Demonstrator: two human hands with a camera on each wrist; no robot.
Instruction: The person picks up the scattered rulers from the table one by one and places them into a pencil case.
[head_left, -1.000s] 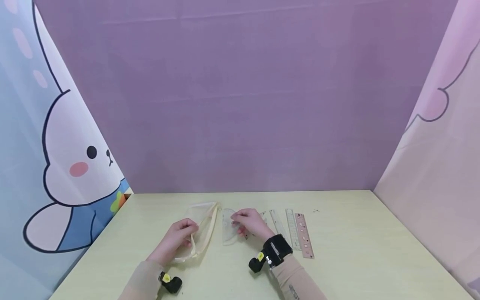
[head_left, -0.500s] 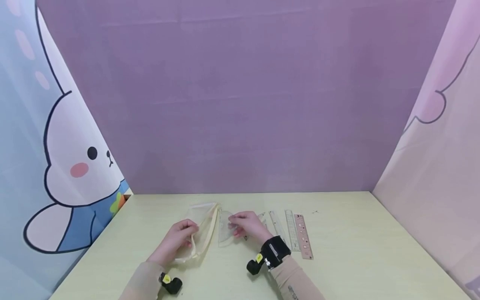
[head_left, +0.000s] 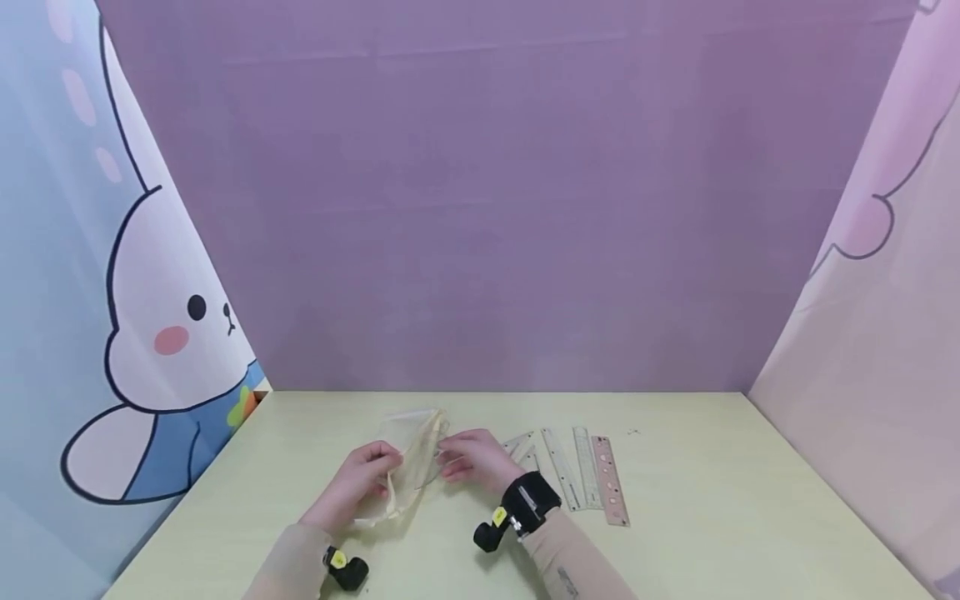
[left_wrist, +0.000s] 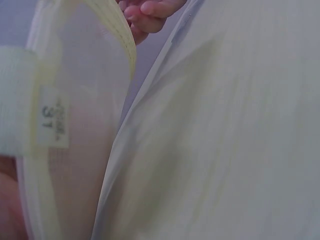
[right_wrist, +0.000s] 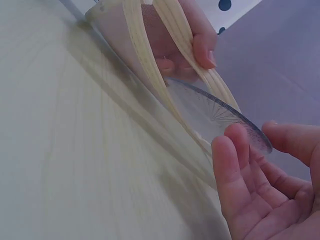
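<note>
A clear protractor [right_wrist: 212, 112] is pinched between the thumb and fingers of my right hand [head_left: 476, 458]. Its far part lies inside the mouth of a pale yellow mesh zipper pouch [head_left: 416, 467]. My left hand [head_left: 358, 482] grips the pouch's near edge and holds the mouth apart. In the right wrist view, the two zipper edges stand separated around the protractor, with the left hand's thumb [right_wrist: 204, 50] over one edge. A small tag [left_wrist: 54, 117] with printed figures shows on the pouch in the left wrist view.
To the right of my right hand lie clear set squares [head_left: 522, 448], partly hidden by it. Beside them are a clear ruler [head_left: 562, 469], another clear ruler [head_left: 588, 468] and a pink ruler [head_left: 611, 481]. A purple curtain [head_left: 495, 208] stands behind the table [head_left: 712, 508].
My right hand has moved left with the protractor, from beside the pouch to its opening, and the protractor has gone partly in. My left hand keeps its hold on the pouch.
</note>
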